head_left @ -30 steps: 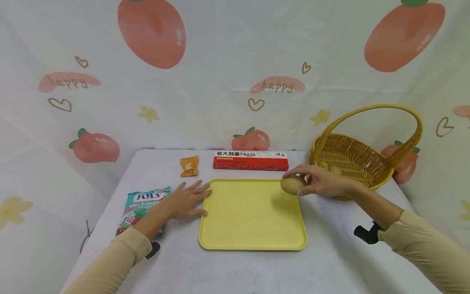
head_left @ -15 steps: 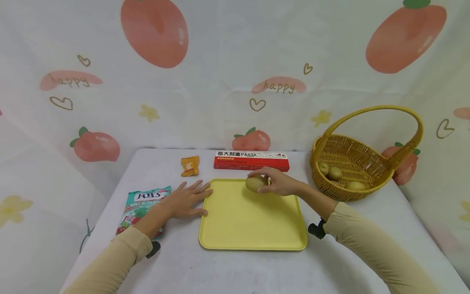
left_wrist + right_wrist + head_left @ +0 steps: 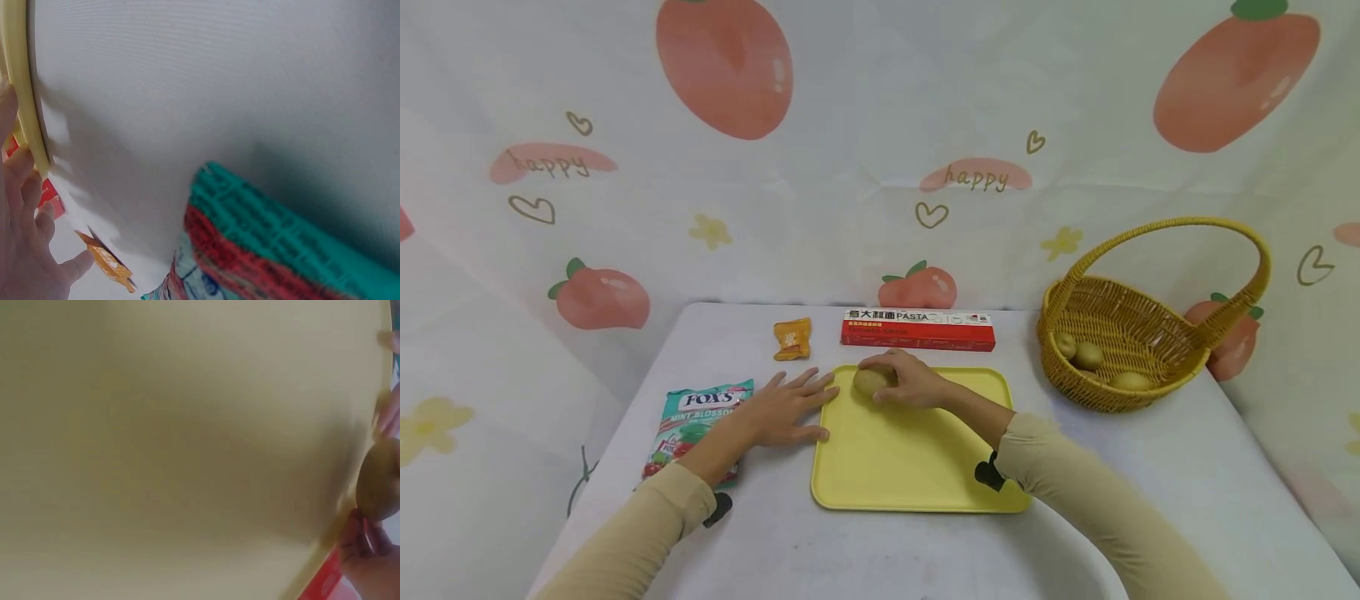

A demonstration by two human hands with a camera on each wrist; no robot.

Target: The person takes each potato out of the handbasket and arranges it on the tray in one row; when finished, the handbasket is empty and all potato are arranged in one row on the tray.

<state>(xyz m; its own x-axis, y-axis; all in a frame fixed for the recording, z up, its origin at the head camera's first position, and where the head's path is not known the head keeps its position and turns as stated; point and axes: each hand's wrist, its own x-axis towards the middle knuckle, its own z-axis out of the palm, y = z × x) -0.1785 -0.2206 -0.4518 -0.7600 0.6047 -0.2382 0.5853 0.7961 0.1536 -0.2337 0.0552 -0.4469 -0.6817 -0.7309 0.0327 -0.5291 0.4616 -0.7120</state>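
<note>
In the head view my right hand pinches an oval, olive-brown kiwi over the back left part of the yellow tray. The right wrist view shows the kiwi between thumb and fingertips, close over the tray's edge. My left hand lies with fingers spread at the tray's left rim, fingertips right at it. Under the left forearm is a teal FOX'S candy bag, partly covered; the candy bag also fills the lower part of the left wrist view.
A handled wicker basket stands at the back right, with several kiwi-like fruits inside. Behind the tray lies a red and white pasta box. A small orange packet is left of it. A printed cloth hangs behind the table.
My right hand has carried the kiwi leftward from beside the basket, across the tray to its back left. The fruits in the basket have come into sight. The left hand stays put.
</note>
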